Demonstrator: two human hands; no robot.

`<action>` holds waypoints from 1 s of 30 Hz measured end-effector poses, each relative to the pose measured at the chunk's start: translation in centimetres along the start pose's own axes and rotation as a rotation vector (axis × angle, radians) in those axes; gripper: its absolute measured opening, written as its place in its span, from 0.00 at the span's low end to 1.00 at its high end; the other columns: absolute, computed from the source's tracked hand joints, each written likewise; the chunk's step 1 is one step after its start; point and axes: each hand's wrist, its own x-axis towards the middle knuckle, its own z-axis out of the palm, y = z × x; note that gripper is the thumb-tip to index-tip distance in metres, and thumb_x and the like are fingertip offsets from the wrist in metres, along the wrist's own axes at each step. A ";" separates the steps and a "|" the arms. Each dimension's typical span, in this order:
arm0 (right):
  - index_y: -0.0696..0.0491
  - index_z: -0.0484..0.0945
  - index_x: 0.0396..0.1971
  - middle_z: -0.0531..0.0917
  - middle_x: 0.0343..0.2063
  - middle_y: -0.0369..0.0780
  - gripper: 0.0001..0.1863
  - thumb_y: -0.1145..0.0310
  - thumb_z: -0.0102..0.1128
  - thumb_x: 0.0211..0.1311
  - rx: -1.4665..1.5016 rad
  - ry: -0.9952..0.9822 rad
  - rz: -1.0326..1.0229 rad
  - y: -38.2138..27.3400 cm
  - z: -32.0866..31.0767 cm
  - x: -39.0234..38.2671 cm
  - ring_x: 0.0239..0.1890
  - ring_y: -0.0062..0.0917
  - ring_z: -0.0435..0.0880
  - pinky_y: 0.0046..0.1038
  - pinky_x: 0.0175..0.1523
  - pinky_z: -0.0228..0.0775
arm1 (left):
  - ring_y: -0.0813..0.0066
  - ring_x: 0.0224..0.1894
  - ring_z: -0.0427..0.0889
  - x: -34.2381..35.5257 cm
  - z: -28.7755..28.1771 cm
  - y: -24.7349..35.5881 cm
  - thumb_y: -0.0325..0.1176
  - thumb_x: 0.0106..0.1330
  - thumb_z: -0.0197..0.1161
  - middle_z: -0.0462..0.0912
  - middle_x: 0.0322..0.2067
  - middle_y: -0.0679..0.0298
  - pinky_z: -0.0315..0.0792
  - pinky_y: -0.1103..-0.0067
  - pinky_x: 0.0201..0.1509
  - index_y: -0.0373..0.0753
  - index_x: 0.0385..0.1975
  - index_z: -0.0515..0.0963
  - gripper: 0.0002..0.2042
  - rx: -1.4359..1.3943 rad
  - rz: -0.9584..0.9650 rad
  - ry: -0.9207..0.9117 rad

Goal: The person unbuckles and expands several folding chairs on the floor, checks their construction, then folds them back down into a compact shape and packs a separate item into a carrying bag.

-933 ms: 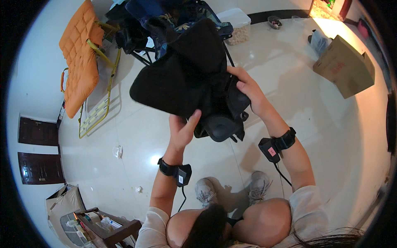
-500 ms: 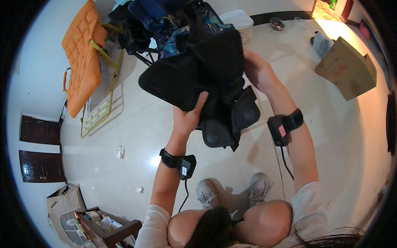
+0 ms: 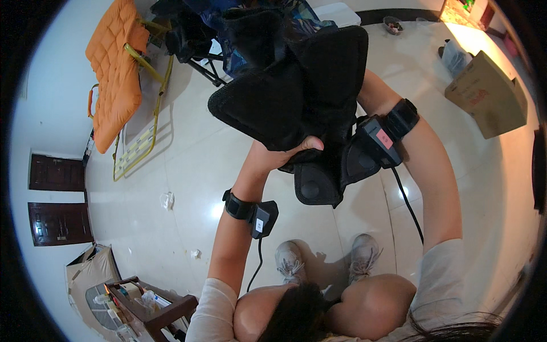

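The left hand [image 3: 276, 157] clasps the black padded cloth [image 3: 330, 74] above the floor [image 3: 194, 131]; the right hand [image 3: 376, 88] is partly behind it, fingers hidden, grip unclear. Apparently being adjusted, the cloth next needs steady support.

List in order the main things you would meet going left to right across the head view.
Upper dark brown door → orange cushioned folding chair → black padded fabric item → small bowl → cardboard box

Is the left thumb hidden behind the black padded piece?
No, the left hand's thumb shows in front of the black padded piece.
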 end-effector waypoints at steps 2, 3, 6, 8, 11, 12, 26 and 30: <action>0.58 0.69 0.49 0.75 0.45 0.41 0.19 0.65 0.48 0.61 -0.018 -0.002 0.007 -1.1 0.4 -0.1 0.46 0.24 0.72 0.25 0.51 0.63 | 0.67 0.45 0.71 -0.2 -0.3 -0.2 0.50 0.30 0.76 0.73 0.43 0.58 0.66 0.78 0.48 0.31 0.44 0.69 0.41 -0.021 -0.050 -0.003; 0.58 0.69 0.49 0.75 0.45 0.41 0.18 0.65 0.48 0.61 -0.028 0.002 0.010 -1.3 0.3 -0.3 0.46 0.24 0.72 0.25 0.51 0.63 | 0.66 0.45 0.70 -0.4 -0.4 -0.3 0.50 0.28 0.76 0.72 0.44 0.58 0.65 0.77 0.49 0.31 0.45 0.68 0.43 -0.040 -0.099 -0.007; 0.58 0.69 0.49 0.75 0.45 0.41 0.18 0.65 0.47 0.61 -0.035 0.014 0.025 -2.1 -0.3 -1.1 0.45 0.24 0.73 0.25 0.51 0.64 | 0.64 0.49 0.68 -1.0 -0.6 -1.7 0.54 0.33 0.73 0.69 0.48 0.57 0.62 0.76 0.54 0.32 0.49 0.66 0.44 -0.218 0.074 -0.063; 0.59 0.69 0.49 0.75 0.45 0.41 0.18 0.65 0.47 0.62 -0.032 0.021 0.039 -2.9 -1.3 -1.8 0.45 0.24 0.73 0.25 0.51 0.64 | 0.64 0.53 0.66 -1.2 0.2 -2.3 0.58 0.43 0.66 0.66 0.52 0.58 0.59 0.74 0.58 0.34 0.54 0.63 0.42 -1.016 0.042 -0.048; 0.59 0.69 0.49 0.75 0.44 0.41 0.18 0.65 0.47 0.62 0.000 0.029 0.083 -3.1 -2.4 -3.0 0.45 0.24 0.73 0.26 0.51 0.64 | 0.66 0.54 0.65 1.2 0.8 -0.1 0.53 0.57 0.57 0.66 0.52 0.60 0.59 0.73 0.60 0.35 0.54 0.62 0.32 -1.349 0.093 0.056; 0.59 0.70 0.48 0.75 0.44 0.41 0.18 0.64 0.47 0.62 0.048 0.041 0.101 -3.0 -2.5 -3.3 0.45 0.24 0.73 0.26 0.51 0.65 | 0.67 0.54 0.65 1.7 0.7 -0.5 0.53 0.57 0.56 0.66 0.52 0.60 0.59 0.73 0.59 0.35 0.54 0.62 0.32 -1.289 0.092 0.076; 0.57 0.73 0.24 0.74 0.22 0.43 0.06 0.74 0.45 0.54 0.027 0.872 -0.233 -2.7 0.8 -9.4 0.25 0.32 0.75 0.30 0.33 0.66 | 0.67 0.54 0.65 3.1 2.1 -5.4 0.49 0.59 0.55 0.66 0.52 0.60 0.59 0.74 0.59 0.36 0.54 0.62 0.29 -0.953 0.003 0.030; 0.62 0.71 0.35 0.76 0.31 0.49 0.11 0.74 0.47 0.51 -0.075 0.615 -0.206 -5.4 3.8 -8.6 0.34 0.43 0.76 0.35 0.38 0.68 | 0.67 0.54 0.65 2.7 1.2 -5.4 0.48 0.59 0.55 0.66 0.52 0.60 0.59 0.74 0.59 0.36 0.54 0.62 0.28 -0.911 0.005 0.028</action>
